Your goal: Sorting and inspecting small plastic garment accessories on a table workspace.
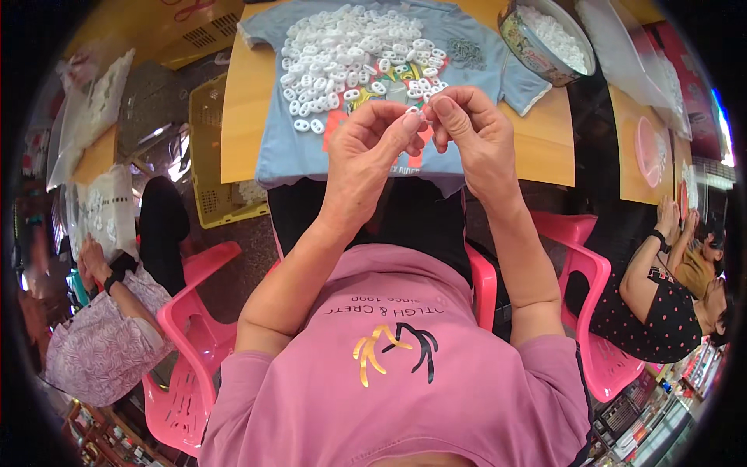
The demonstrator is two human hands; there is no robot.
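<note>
My left hand [366, 156] and my right hand [476, 138] meet in front of me, above the near part of a blue T-shirt [292, 156] spread on the table. Thumb and forefinger of the left pinch a small white plastic piece [415, 112]. The right thumb and forefinger press together right beside it; what they grip is too small to make out. Just beyond my fingers lies a heap of white oval plastic pieces with two holes [342, 43]. Several of these two-hole pieces lie loose at the heap's near edge.
A round patterned tin [537, 47] of small white parts stands at the table's [545, 144] far right. Left of the table is a yellow crate [206, 156]. Pink chairs [198, 327] flank me. Other people sit left and right, their hands at neighbouring tables; a pink basin [650, 152] is at right.
</note>
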